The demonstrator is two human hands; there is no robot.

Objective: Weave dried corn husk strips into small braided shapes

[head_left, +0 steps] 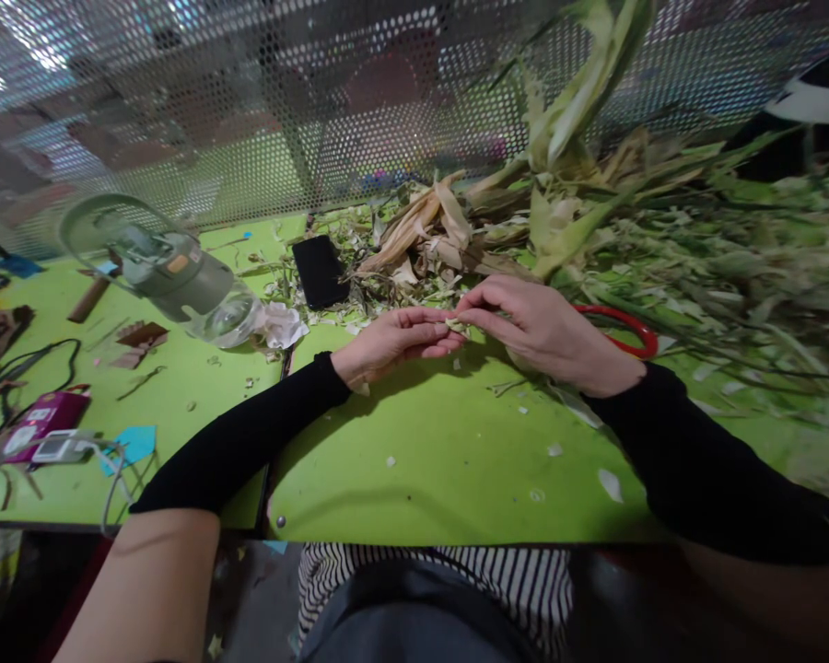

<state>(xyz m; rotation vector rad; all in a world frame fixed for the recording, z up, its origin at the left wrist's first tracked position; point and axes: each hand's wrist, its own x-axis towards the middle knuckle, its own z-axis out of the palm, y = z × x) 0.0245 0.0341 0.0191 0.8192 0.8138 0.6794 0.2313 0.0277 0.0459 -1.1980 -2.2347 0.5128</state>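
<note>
Above the green table (414, 497), both of my hands meet over a small pale-green plant piece (459, 326), perhaps a scrap of corn husk. My left hand (393, 343), its fingers curled, supports the piece from the left. From the other side, my right hand (539, 330) pinches it between thumb and forefinger. Part of the piece is hidden by the fingers. Close beside my right wrist, a red looped handle (625, 333) shows, the rest of that tool being covered. A heap of dry and green corn husks (442, 221) lies just beyond my hands.
A black phone (321, 272) lies by the husks. To the left stand a tilted-looking water bottle (200, 276), crumpled tissue (281, 326), a hammer (95, 293) and a purple box (47, 424) with a cable. A perforated metal screen (241, 120) closes off the back.
</note>
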